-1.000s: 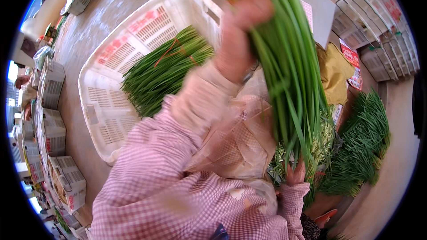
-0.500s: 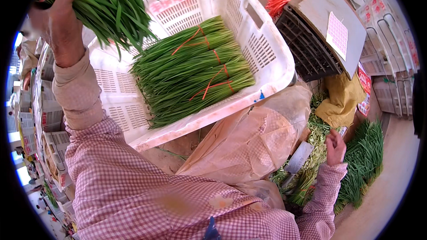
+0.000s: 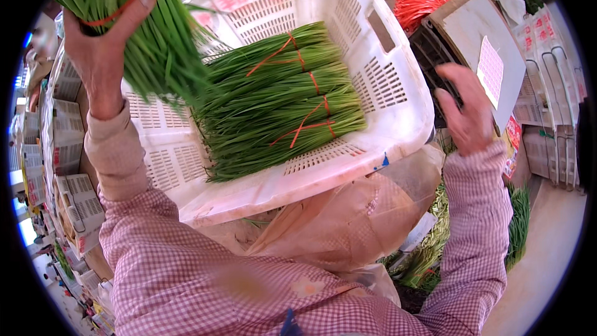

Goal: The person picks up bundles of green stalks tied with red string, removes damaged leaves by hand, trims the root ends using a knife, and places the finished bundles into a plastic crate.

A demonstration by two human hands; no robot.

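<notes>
My left hand (image 3: pixel 102 56) grips a bunch of garlic chives (image 3: pixel 163 56), tied with a red band, above the left side of a white plastic crate (image 3: pixel 217 206). The leaf tips hang down over the crate. Several banded bunches of chives (image 3: pixel 280 96) lie side by side inside, their pale cut ends to the right. My right hand (image 3: pixel 465 111) is raised just right of the crate, beside the board-topped stand. Its thumb and fingers are curved and apart, with nothing between them.
Red ties (image 3: pixel 420 3) lie in a heap behind the board (image 3: pixel 472 31), which rests on a dark crate. A pinkish plastic sheet (image 3: pixel 348 218) covers something in front. More chives (image 3: pixel 517 224) lie at the right. White crates (image 3: pixel 71 143) are stacked at the left.
My right hand has risen from the loose greens at the lower right to beside the crate. My left hand has shifted slightly right and down with its bunch, which now hangs more upright.
</notes>
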